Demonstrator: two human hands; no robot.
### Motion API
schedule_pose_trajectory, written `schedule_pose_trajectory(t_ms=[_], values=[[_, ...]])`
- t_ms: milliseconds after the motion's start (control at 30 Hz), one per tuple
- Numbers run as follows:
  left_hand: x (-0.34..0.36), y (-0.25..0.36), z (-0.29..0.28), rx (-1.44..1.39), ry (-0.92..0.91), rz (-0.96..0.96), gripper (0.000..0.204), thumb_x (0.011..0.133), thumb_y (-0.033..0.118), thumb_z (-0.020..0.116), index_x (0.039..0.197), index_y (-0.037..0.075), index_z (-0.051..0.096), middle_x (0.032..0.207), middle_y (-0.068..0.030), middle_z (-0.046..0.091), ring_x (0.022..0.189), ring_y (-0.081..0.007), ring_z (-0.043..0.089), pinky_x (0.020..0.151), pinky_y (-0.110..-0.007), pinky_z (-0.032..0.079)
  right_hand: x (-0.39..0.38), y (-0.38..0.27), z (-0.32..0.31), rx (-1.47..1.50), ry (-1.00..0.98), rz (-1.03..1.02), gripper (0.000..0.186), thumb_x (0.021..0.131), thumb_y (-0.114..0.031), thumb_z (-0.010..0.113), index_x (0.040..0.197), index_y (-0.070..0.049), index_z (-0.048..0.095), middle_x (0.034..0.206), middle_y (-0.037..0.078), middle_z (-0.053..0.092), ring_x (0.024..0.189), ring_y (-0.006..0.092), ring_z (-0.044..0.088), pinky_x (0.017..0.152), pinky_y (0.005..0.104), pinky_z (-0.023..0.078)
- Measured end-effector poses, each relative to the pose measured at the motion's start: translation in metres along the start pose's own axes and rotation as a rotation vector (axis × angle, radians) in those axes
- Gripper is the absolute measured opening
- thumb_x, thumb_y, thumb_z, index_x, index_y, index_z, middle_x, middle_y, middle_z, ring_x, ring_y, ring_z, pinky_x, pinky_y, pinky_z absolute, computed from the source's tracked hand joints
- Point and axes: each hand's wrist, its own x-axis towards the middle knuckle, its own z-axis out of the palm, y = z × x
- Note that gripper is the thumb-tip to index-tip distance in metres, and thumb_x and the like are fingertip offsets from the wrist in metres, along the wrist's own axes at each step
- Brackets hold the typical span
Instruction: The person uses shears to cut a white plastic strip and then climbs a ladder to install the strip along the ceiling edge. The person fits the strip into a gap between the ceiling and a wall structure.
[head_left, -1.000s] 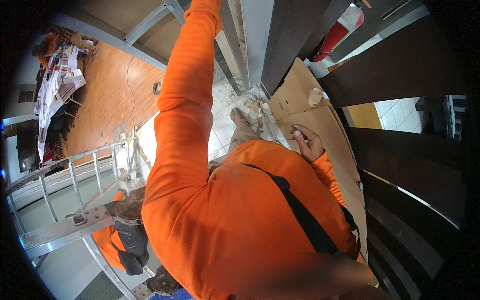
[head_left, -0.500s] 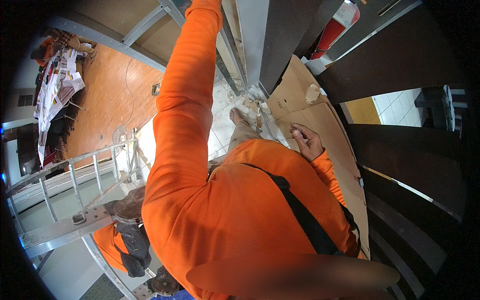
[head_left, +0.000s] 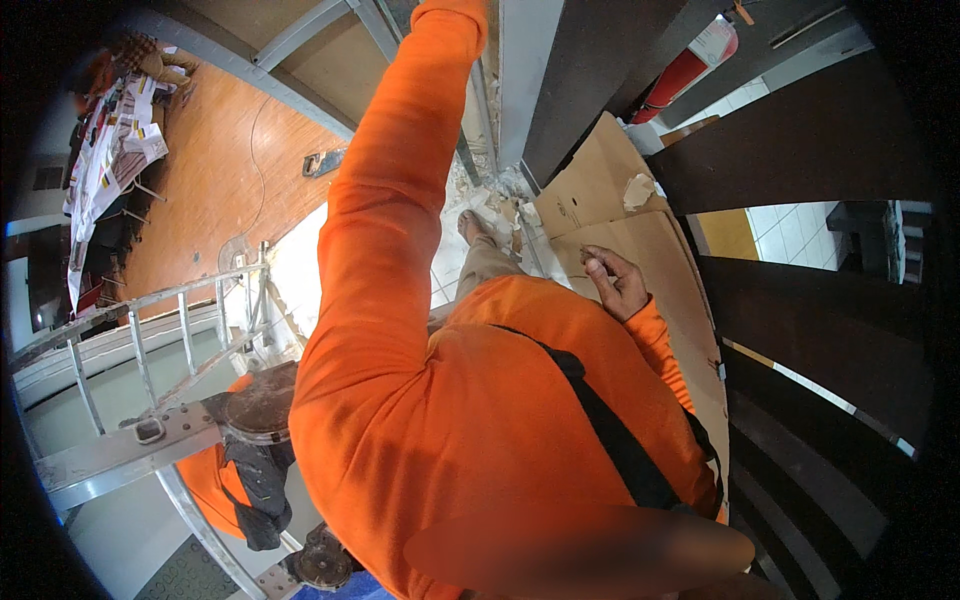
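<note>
Left hand: past the top edge of the frame; whether it grasps anything cannot be told. Its orange knit sleeve, creased at the elbow, rises to a ribbed cuff beside the metal framework at upper centre.

Right hand: bare, right of centre, fingers curled in toward the thumb; whether a small piece is pinched at the tips cannot be told. It shows against the cardboard; contact is unclear.

Metal framework: grey channel sections, straight lengths with a slanted brace, set over flat brown panels at the top.

Cardboard: tan, matte, creased, with one torn pale patch.

Dark boards: broad, smooth, near-black slats fanning down the right side.

Red cylinder: rounded, with a pale label, upper right.

Ladder: dull metal rails and rungs, lower left.

Handsaw: flat blade, dark handle, lying on orange-brown wood flooring, upper left.

White tiles: square, strewn with pale rubble around a dusty shoe, centre.

Strap: black webbing, across the orange top.
</note>
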Motion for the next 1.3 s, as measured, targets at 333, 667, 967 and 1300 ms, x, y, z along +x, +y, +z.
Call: schedule_pose_trajectory(t_ms=[333, 667, 967, 1300], values=[[0.024, -0.028, -0.001, -0.094, -0.107, -0.109, 0.064, 0.094, 0.06, 0.045, 0.098, -0.001, 0.062, 0.072, -0.0117, 0.06, 0.063, -0.0235, 0.057, 0.062, -0.038, 0.049, -0.003, 0.007, 0.0, 0.057, 0.027, 0.016, 0.04, 0.096, -0.029, 0.058, 0.116, 0.006, 0.063, 0.11, 0.022, 0.068, 0.103, 0.0272, 0.065, 0.088, 0.0348, 0.05], [0.019, -0.01, -0.009, -0.364, -0.25, -0.283, 0.061, 0.093, 0.062, 0.047, 0.093, 0.002, 0.055, 0.06, -0.0026, 0.049, 0.047, -0.0122, 0.046, 0.043, -0.027, 0.041, 0.001, 0.001, -0.002, 0.052, -0.019, 0.044, 0.043, 0.098, -0.034, 0.055, 0.121, 0.002, 0.062, 0.114, 0.021, 0.066, 0.105, 0.0281, 0.064, 0.087, 0.0359, 0.051], [-0.002, 0.008, -0.003, -0.327, -0.211, -0.296, 0.051, 0.088, 0.054, 0.065, 0.082, 0.004, 0.059, 0.059, -0.0012, 0.05, 0.046, -0.0114, 0.046, 0.043, -0.027, 0.039, -0.001, 0.013, -0.002, 0.088, 0.005, 0.026, 0.041, 0.097, -0.033, 0.056, 0.12, 0.0, 0.063, 0.114, 0.02, 0.066, 0.104, 0.0268, 0.064, 0.087, 0.0348, 0.05], [0.002, -0.012, 0.001, -0.394, -0.144, -0.224, 0.055, 0.084, 0.058, 0.067, 0.081, 0.004, 0.059, 0.059, -0.0015, 0.05, 0.046, -0.0116, 0.047, 0.043, -0.026, 0.041, -0.002, 0.011, -0.004, 0.098, 0.008, 0.055, 0.039, 0.097, -0.032, 0.056, 0.119, 0.0, 0.063, 0.11, 0.016, 0.068, 0.096, 0.0234, 0.065, 0.083, 0.0338, 0.051]])
